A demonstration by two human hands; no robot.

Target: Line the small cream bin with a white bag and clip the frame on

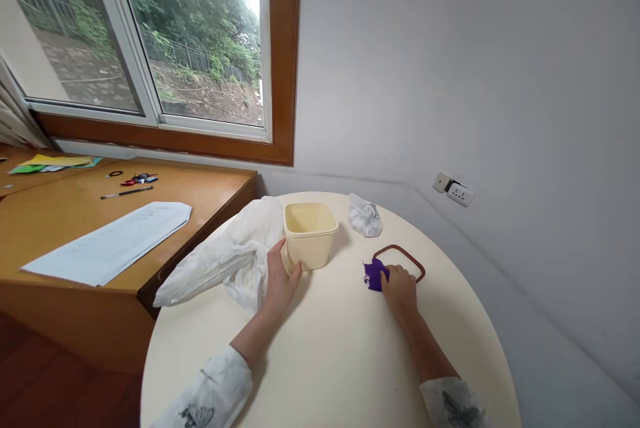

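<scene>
A small pale-yellow bin stands upright on the round table, its open top facing up. My left hand grips its left side near the base, the thumb across the front. Farther right, my right hand is closed on a crumpled purple cloth lying flat on the tabletop. Around and behind that hand lies a brown squarish ring, partly hidden by the fingers. A knotted white plastic bag bundle sits at the back of the table, right of the bin.
A large white plastic bag spreads over the left side of the cream round table. On the wooden desk at left lie folded paper, scissors, a pen and coloured sheets. The wall has sockets.
</scene>
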